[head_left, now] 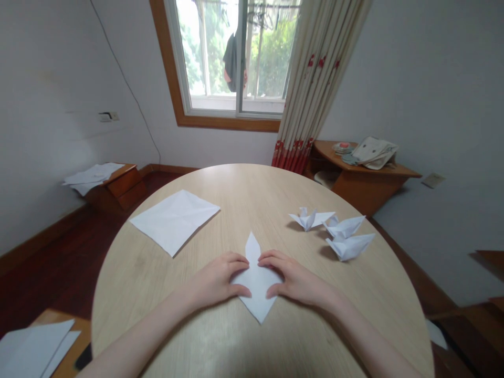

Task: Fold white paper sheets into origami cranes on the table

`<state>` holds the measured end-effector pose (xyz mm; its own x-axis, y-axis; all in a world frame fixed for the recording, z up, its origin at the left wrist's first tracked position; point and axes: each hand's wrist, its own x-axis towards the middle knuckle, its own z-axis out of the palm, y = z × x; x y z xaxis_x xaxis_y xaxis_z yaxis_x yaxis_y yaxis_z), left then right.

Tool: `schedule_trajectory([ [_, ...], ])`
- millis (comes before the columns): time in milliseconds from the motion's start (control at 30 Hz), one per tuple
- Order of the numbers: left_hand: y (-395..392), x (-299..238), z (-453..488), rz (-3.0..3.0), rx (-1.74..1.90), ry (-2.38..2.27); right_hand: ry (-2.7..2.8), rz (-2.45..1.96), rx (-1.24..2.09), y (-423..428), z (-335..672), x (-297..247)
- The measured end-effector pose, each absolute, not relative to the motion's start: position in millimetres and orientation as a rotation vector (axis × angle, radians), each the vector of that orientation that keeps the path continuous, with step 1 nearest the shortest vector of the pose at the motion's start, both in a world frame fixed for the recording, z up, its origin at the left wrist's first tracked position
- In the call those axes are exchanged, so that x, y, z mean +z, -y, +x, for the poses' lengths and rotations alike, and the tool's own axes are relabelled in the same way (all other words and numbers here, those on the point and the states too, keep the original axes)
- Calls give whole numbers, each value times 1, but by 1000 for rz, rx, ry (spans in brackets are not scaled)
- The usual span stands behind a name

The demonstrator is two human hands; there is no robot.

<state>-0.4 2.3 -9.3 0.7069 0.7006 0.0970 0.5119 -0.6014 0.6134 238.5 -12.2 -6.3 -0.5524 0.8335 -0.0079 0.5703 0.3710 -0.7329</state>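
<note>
A white paper folded into a long diamond shape (255, 273) lies on the round wooden table (252, 199) in front of me. My left hand (216, 281) pinches its left side, fingers curled over the edge. My right hand (293, 278) pinches its right side the same way. The paper's pointed ends stick out above and below the hands. A flat creased white sheet (175, 220) lies to the far left of the hands.
Three folded white paper cranes (338, 231) sit on the table's right part. More white sheets (31, 346) lie at the lower left. A low wooden cabinet with papers (106, 181) stands left, a corner desk (362, 168) right, a window and curtain behind.
</note>
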Motion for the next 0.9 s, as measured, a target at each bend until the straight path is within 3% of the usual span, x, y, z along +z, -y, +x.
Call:
schedule_trajectory([
  [900, -1, -4, -1, 2363, 468, -845, 2304, -1231, 978, 17, 241, -4],
])
